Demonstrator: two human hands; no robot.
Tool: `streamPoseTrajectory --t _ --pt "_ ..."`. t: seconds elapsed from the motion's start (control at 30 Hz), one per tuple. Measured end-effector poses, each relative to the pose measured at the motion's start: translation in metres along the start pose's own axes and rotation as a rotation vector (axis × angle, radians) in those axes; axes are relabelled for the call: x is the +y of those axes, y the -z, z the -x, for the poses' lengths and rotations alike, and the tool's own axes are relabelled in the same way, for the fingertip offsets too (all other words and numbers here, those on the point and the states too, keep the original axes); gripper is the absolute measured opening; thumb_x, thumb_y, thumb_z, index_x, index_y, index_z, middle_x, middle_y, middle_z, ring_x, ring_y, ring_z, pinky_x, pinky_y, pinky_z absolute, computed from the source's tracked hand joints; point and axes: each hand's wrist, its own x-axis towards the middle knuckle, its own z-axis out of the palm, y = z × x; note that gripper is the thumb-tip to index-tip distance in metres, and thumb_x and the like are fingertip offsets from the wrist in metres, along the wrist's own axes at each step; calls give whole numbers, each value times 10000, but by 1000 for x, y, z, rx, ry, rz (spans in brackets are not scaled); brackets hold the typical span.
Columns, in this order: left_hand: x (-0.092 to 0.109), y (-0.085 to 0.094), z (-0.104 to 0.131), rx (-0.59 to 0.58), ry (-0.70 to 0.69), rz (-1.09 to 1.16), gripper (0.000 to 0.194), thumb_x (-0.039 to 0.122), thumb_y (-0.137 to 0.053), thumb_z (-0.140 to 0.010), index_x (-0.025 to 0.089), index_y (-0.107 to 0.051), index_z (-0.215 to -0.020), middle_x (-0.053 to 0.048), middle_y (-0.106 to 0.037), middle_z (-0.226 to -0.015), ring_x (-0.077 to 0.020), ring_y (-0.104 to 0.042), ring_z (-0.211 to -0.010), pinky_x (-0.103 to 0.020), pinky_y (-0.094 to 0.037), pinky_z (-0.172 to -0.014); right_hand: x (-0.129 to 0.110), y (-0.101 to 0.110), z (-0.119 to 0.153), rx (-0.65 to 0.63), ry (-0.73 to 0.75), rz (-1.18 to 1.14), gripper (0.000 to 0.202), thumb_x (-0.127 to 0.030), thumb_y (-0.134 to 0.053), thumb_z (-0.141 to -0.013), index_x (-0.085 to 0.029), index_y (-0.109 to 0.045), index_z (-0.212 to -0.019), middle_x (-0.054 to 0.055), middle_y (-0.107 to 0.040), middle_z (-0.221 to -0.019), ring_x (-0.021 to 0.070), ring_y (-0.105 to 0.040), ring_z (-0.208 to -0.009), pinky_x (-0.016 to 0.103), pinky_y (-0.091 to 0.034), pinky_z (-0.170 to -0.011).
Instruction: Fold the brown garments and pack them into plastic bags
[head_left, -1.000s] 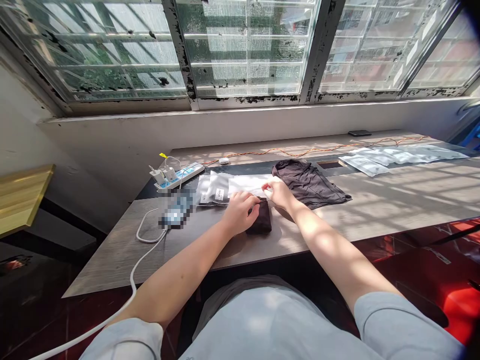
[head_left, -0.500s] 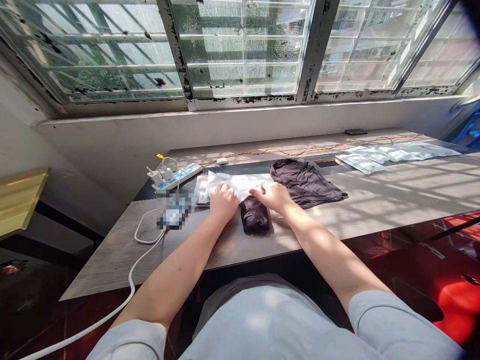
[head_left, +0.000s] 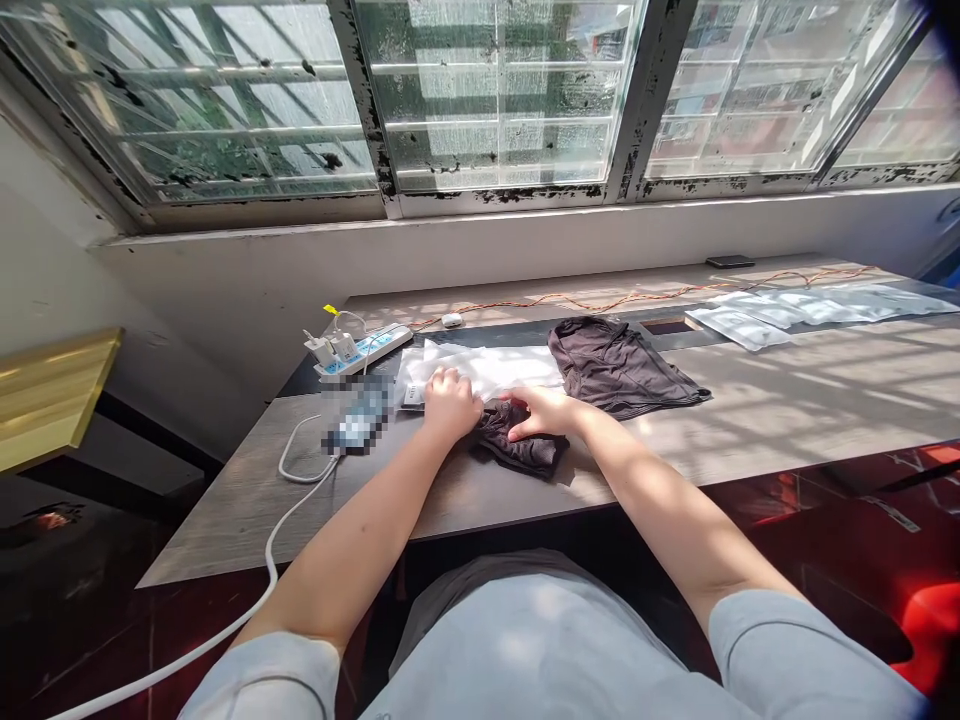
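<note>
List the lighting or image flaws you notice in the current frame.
Head view: striped shadows cross the right side of the desk; head view: the white packaging looks washed out; head view: a pixelated patch masks something near the power strip; head view: the top right corner is dark.

From the right hand [head_left: 551, 410], bare tabletop [head_left: 701, 440] gives open passage toward three o'clock. The left hand [head_left: 451, 408] blocks nine, white bags [head_left: 517, 367] eleven, and the spread dark garment [head_left: 619, 370] two.
</note>
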Motion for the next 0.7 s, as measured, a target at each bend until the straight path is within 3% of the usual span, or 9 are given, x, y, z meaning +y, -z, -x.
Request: streamPoseTrajectory --t 0.17,0.27,0.4,0.53,0.7 --pt "0 6 0 -67 -11 -18 141 251 -658 -866 188 -756 -947 -174 -640 -1466 -437 -443 -1480 -573 -421 -1151 8 10 1 6 -153 53 594 -521 -914 -737 -187 -746 -1198 103 -769 -1102 257 -725 -956 313 -546 -809" --pt "2 10 -1 -94 -10 -35 157 236 -617 -902 182 -758 -947 -167 -638 -1464 -422 -446 -1474 -565 -421 -1151 6 13 2 -121 -144 94 585 -587 -930 -657 -200 -756 -1059 72 -761 -1017 247 -706 -913 289 -509 -728" --pt "5 14 -3 -115 5 -35 162 248 -603 -924 195 -754 -910 -141 -660 -1411 -385 -479 -1427 -522 -460 -1100 -2 16 9 -270 -82 52 485 -538 -920 -650 -232 -724 -971 14 -722 -907 229 -661 -849 282 -464 -669" --pt "7 19 -4 -145 0 32 173 254 -610 -932 212 -733 -818 -117 -694 -1319 -369 -496 -1379 -505 -465 -1078 2 17 14 -130 -81 -269 383 -454 -848 -740 -242 -717 -1032 17 -730 -954 242 -663 -916 307 -511 -767" --pt "15 18 0 -168 -103 261 105 214 -655 -873 232 -748 -828 -95 -721 -1131 -344 -555 -1241 -504 -467 -1088 9 7 4 125 19 -804 524 -448 -874 -697 -204 -695 -1125 47 -754 -1050 246 -692 -1014 339 -553 -886"
